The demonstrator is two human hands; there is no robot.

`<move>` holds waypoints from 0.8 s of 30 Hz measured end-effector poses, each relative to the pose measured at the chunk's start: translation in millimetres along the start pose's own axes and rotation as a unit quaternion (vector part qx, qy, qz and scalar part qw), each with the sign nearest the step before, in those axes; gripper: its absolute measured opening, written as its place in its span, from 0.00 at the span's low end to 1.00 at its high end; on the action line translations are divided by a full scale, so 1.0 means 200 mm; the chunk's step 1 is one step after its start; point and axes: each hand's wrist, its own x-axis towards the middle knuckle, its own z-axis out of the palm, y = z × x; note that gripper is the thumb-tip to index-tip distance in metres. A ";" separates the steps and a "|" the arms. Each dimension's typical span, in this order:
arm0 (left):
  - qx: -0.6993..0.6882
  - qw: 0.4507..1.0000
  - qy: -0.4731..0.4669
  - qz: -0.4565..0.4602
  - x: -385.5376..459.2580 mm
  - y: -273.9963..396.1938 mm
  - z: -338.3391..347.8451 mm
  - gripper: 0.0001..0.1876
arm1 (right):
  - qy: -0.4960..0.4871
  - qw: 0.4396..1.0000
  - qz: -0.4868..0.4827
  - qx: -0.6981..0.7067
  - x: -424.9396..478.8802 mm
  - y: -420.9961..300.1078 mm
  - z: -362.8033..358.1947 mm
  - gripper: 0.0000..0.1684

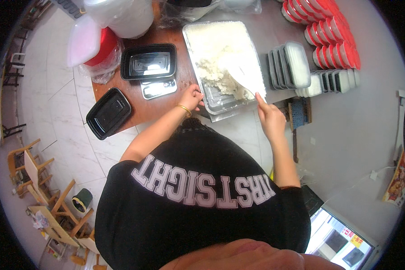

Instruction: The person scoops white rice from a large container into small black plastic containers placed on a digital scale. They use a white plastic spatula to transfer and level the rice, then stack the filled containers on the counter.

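My right hand is closed around the handle of a pale rice paddle, whose blade lies on cooked white rice in a large metal tray. The rice fills the far part of the tray, and metal shows at the near left corner. At that tray's left rim is my left hand, fingers curled; whether it grips the rim I cannot tell. Left of it a black plastic container rests on or against a silver kitchen scale. A second black container sits at the table's left edge.
Stacked lidded containers stand right of the tray, with red-and-white bowls behind them. A red tub wrapped in plastic and a white bucket stand at the back left of the wooden table. Wooden chairs are on the floor at left.
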 end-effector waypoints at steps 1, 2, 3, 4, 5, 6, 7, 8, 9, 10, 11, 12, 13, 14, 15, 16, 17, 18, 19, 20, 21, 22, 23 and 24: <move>0.000 1.000 -0.001 0.000 0.00 0.00 0.00 0.06 | -0.006 1.000 -0.017 -0.019 0.03 -0.02 0.01 0.28; -0.001 1.000 -0.002 0.000 0.00 0.00 0.01 0.06 | -0.012 0.999 -0.035 -0.038 0.06 -0.04 0.03 0.28; -0.003 1.000 -0.002 0.000 0.00 0.00 0.01 0.06 | -0.018 0.997 -0.053 -0.057 0.09 -0.07 0.06 0.28; -0.004 1.000 0.003 0.000 -0.01 0.00 0.01 0.06 | -0.032 0.994 -0.065 -0.078 0.12 -0.11 0.09 0.31; -0.005 1.000 0.008 0.001 -0.01 0.00 0.01 0.07 | -0.032 0.993 -0.080 -0.080 0.15 -0.14 0.14 0.31; -0.008 1.000 0.011 0.000 0.00 0.00 0.01 0.07 | -0.034 0.991 -0.095 -0.084 0.18 -0.15 0.21 0.32; -0.006 1.000 0.008 0.004 0.00 -0.01 0.01 0.07 | -0.037 0.990 -0.107 -0.088 0.19 -0.15 0.27 0.32; -0.004 1.000 0.004 0.008 0.01 -0.03 0.01 0.07 | -0.039 0.989 -0.101 -0.101 0.22 -0.12 0.32 0.33; -0.001 1.000 0.002 0.012 0.02 -0.04 0.01 0.07 | -0.042 0.988 -0.096 -0.113 0.26 -0.09 0.38 0.34; 0.004 1.000 0.005 0.007 0.01 -0.02 0.01 0.07 | -0.044 0.987 -0.091 -0.123 0.31 -0.08 0.41 0.35; 0.008 1.000 0.008 0.002 0.00 0.00 0.02 0.07 | -0.045 0.989 -0.072 -0.119 0.38 -0.06 0.41 0.33; 0.012 1.000 0.014 -0.005 -0.01 0.01 0.02 0.07 | -0.048 0.991 -0.055 -0.112 0.47 -0.06 0.40 0.32; 0.009 1.000 0.013 -0.006 -0.02 -0.01 0.02 0.07 | -0.052 0.992 -0.037 -0.105 0.50 -0.06 0.39 0.31; 0.005 1.000 0.012 -0.008 -0.01 -0.02 0.02 0.07 | -0.064 0.997 -0.005 -0.039 0.49 -0.05 0.40 0.29; 0.000 1.000 0.012 -0.005 0.00 -0.02 0.02 0.07 | -0.072 0.997 0.024 0.026 0.50 -0.03 0.40 0.28; -0.009 1.000 0.017 -0.012 0.00 -0.03 0.03 0.07 | -0.080 0.991 0.053 0.090 0.51 -0.01 0.40 0.27; -0.007 1.000 0.018 -0.011 0.00 -0.03 0.03 0.07 | -0.096 0.986 0.080 0.110 0.45 0.01 0.41 0.25; -0.007 1.000 0.022 -0.008 0.01 -0.04 0.03 0.07 | -0.113 0.980 0.101 0.129 0.36 0.02 0.42 0.24; -0.005 1.000 0.027 -0.007 0.01 -0.04 0.03 0.07 | -0.113 0.980 0.102 0.130 0.25 0.03 0.44 0.24; -0.004 1.000 0.029 -0.002 0.01 -0.04 0.02 0.06 | -0.112 0.980 0.102 0.130 0.16 0.03 0.43 0.24; 0.001 0.999 0.032 -0.003 0.00 -0.03 0.02 0.06 | -0.101 0.979 0.101 0.144 0.12 0.02 0.42 0.24; 0.004 1.000 0.029 -0.005 -0.01 -0.02 0.02 0.06 | -0.089 0.979 0.104 0.154 0.07 0.02 0.39 0.23; 0.008 1.000 0.026 -0.006 -0.01 -0.01 0.02 0.06 | -0.078 0.977 0.107 0.164 0.06 0.02 0.36 0.23; 0.014 0.999 0.031 -0.006 -0.01 0.00 0.02 0.06 | -0.105 0.973 0.123 0.165 0.12 0.03 0.35 0.23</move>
